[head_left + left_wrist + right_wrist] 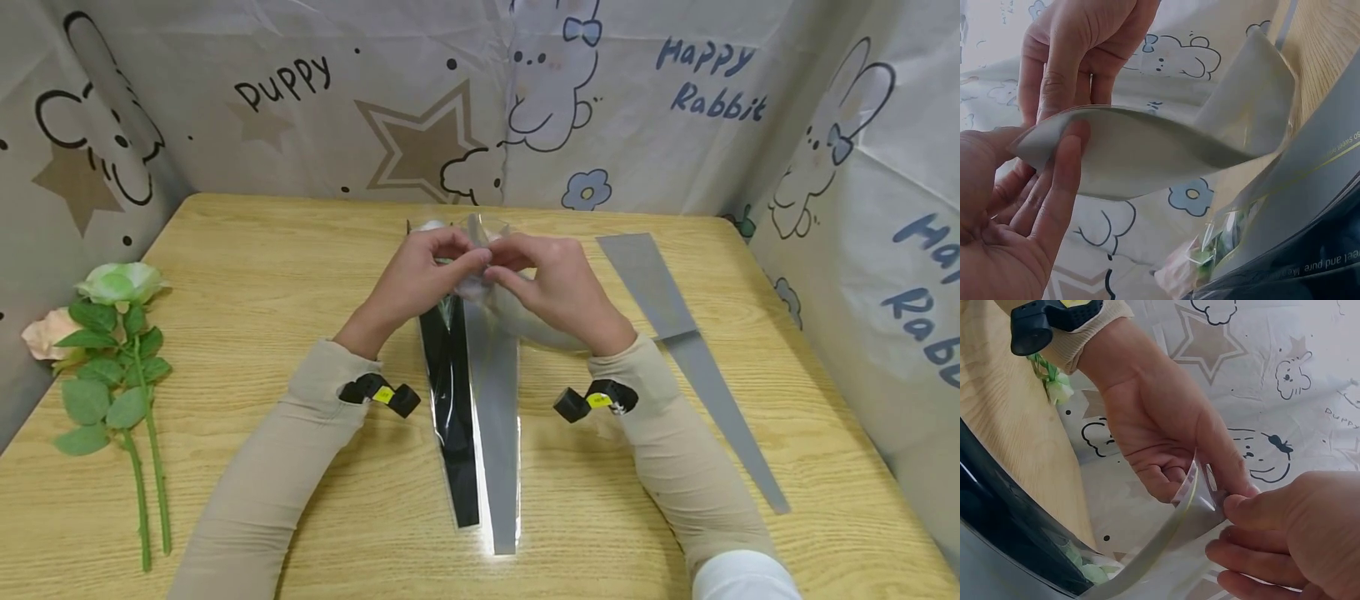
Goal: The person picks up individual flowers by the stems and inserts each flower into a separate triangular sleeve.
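A translucent pale wrapping sheet (1147, 150) curls between my two hands. The fingers and thumb of my left hand (431, 271) pinch its edge. Opposite, my right hand (558, 271) pinches the same edge, fingertips nearly meeting the left ones. In the right wrist view the sheet (1172, 550) bends down from the fingertips. Below the hands lie a long tapered black flower sleeve (453, 417) and a grey flower sleeve (495, 433), both glossy. A pale pink bloom (1177, 272) shows at the sleeves' upper end. Whether the sheet belongs to the grey sleeve is hidden.
On the left of the wooden table (315, 517) lie a green-white rose (120, 283) and a peach rose (48, 335), with leafy stems. Another tapered grey sleeve (712, 375) lies slanted at the right. A printed fabric backdrop (300, 150) stands behind the table.
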The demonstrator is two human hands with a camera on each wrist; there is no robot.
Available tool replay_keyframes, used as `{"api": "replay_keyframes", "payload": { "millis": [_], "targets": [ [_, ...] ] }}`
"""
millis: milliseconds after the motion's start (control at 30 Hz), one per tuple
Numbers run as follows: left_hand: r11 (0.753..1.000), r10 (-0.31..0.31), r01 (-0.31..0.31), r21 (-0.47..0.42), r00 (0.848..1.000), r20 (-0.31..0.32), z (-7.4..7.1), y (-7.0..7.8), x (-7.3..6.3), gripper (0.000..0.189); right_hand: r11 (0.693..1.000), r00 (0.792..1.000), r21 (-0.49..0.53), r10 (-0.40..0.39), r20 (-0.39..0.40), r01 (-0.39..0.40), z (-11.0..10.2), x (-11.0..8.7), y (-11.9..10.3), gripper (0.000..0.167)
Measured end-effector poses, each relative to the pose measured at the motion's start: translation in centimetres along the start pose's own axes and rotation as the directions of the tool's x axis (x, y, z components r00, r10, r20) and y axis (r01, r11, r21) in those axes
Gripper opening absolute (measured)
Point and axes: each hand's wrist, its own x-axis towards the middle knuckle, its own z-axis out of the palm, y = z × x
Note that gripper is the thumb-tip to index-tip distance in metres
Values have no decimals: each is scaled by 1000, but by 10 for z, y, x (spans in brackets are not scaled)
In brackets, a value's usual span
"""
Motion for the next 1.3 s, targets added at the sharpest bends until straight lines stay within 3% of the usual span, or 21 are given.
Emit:
{"api": "replay_keyframes", "payload": {
  "millis": [233, 433, 567, 667, 833, 933, 1100, 1300],
  "targets": [
    [999, 32, -31, -39, 999, 30, 0, -3, 1, 30, 999, 1000, 52, 14, -21, -13, -1, 1, 6, 22],
    [997, 47, -47, -59, 999, 2, -1, -4, 0, 29, 999, 998, 37, 27, -58, -25, -3, 1, 7, 22],
    [998, 15, -17, -67, 999, -34, -3, -3, -1, 31, 998, 996, 42, 43, -82, -39, -7, 1, 7, 21],
    [997, -42, 39, -73, 998, -39, -4, -3, -1, 29, 998, 996, 54, 47, -80, -43, -11, 0, 5, 20],
    [979, -165, 171, -110, 985, 58, -6, -1, 1, 25, 1000, 1000, 16, -5, -29, 6, -15, -1, 4, 17],
    [968, -205, 223, -115, 968, 147, -5, -2, 2, 39, 998, 998, 4, -59, 17, 59, -16, -1, 3, 16],
    [978, -188, 203, -41, 953, 237, -1, -3, 2, 47, 993, 990, 13, -114, 82, 113, -13, -1, 0, 17],
    [987, -158, 162, 1, 959, 234, 2, -3, 0, 39, 991, 986, 24, -136, 97, 134, -10, -2, -2, 18]
  ]
}}
